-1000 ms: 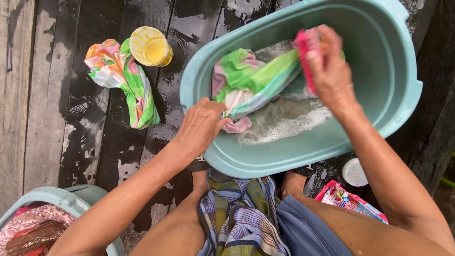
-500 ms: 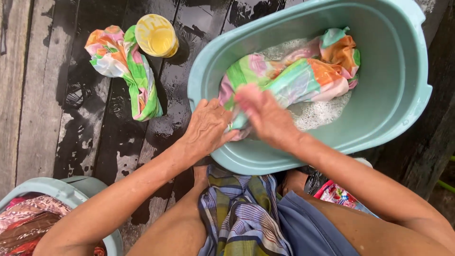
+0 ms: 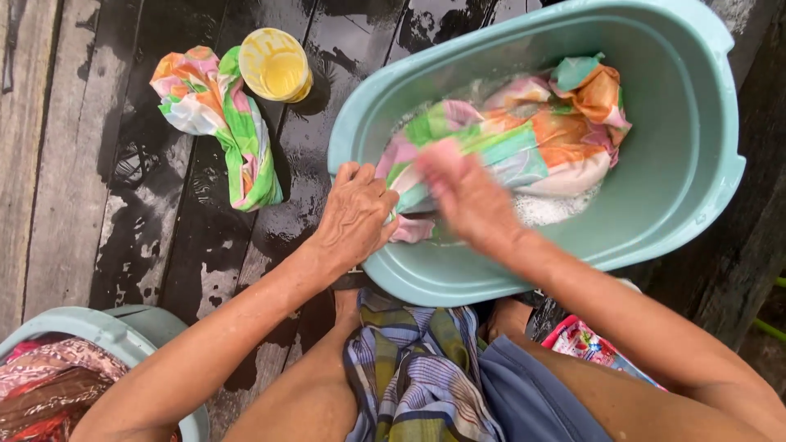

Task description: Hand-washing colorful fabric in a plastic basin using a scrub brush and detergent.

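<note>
While the left hand (image 3: 354, 214) clamps the multicoloured cloth (image 3: 524, 135) against the basin (image 3: 696, 155) rim, the right hand (image 3: 463, 192) (blurred) presses beside it. Right-hand grip cannot be determined.

Right hand (image 3: 465, 192) is smeared with blur, fingers impossible to count, and whether it grips anything can't be told. It covers part of the cloth (image 3: 524, 135). Left hand (image 3: 354, 214) hides the cloth's near end and a bit of the basin (image 3: 704, 188) rim. Second tub (image 3: 98, 331) is cut off at the bottom-left edge, pink packet (image 3: 583, 337) half hidden behind the arm
</note>
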